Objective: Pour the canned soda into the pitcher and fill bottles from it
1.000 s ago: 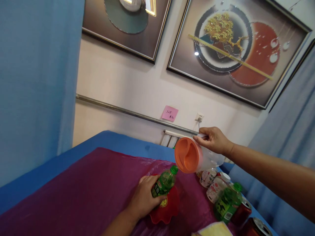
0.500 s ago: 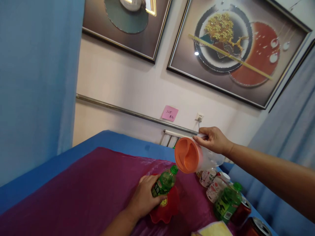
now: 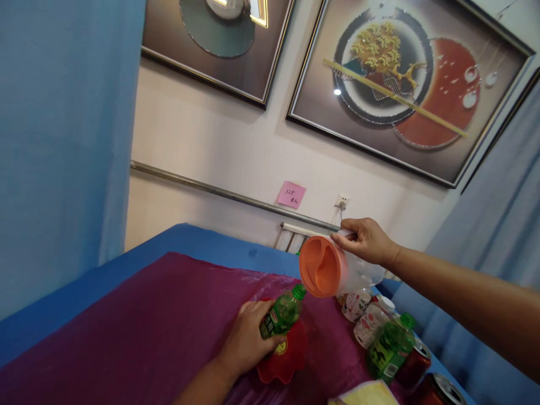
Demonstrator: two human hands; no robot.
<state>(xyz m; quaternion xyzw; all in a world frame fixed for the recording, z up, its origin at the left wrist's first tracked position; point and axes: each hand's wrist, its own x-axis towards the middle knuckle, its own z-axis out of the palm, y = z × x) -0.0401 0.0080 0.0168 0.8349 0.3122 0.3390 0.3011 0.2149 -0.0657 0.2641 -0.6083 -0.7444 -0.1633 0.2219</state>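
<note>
Clamps left hand (image 3: 248,340) round green bottle (image 3: 282,315), slanted lengthwise toward the jug (image 3: 356,275); clamps right hand (image 3: 371,242) round the handle (image 3: 346,232), holding the lid (image 3: 320,267) just beside the bottle's top (image 3: 299,291).

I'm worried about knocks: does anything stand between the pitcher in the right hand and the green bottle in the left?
Nothing visible does. The tilted pitcher has its orange lid close by the top of the green bottle; whether they touch is unclear. The red dish shows lower down, outside that gap.

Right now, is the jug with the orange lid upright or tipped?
Tipped: the right hand holds the jug nearly sideways, its orange lid facing left, not up.
</note>
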